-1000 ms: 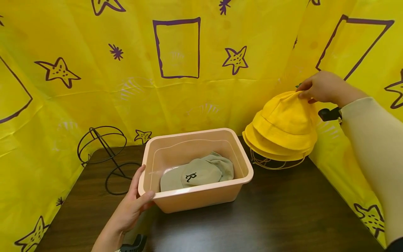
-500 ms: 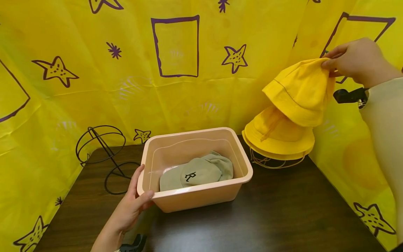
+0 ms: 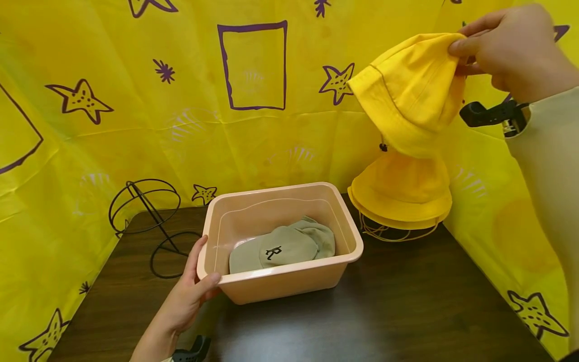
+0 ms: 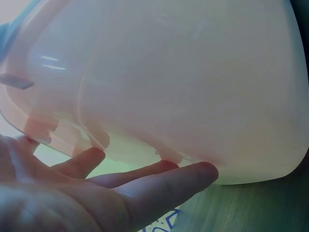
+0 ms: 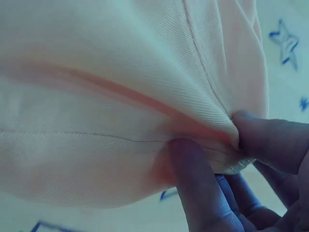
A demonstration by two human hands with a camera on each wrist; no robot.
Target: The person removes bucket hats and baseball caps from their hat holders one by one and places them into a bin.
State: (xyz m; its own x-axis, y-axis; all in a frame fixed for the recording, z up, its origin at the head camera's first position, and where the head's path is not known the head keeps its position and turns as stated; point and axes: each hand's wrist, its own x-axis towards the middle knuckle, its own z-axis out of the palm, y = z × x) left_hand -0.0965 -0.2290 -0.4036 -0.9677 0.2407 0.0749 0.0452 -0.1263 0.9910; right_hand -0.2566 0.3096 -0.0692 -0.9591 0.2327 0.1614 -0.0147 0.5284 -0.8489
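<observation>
My right hand [image 3: 515,53] pinches the crown of a yellow bucket hat [image 3: 409,93], which hangs tilted with its brim to the left. Its folded cloth [image 5: 159,92] fills much of the right wrist view, gathered between thumb and fingers. A dark toggle dangles below the brim. Under it, more yellow hats [image 3: 398,193] are stacked, thin cords hanging beneath. My left hand [image 3: 183,301] holds the near left corner of a pink plastic bin [image 3: 280,289], fingers against its outer wall [image 4: 193,87] in the left wrist view. A grey-green cap [image 3: 287,246] with a dark letter lies inside.
A black wire hat stand [image 3: 158,221] stands left of the bin, toward the back. The dark wooden table [image 3: 384,311] supports everything. A yellow printed cloth [image 3: 253,141] hangs behind and along both sides.
The right hand has lifted the top yellow hat off the stack, raising it and tilting its brim leftward. The remaining hats stay put. My left hand and the bin look unchanged.
</observation>
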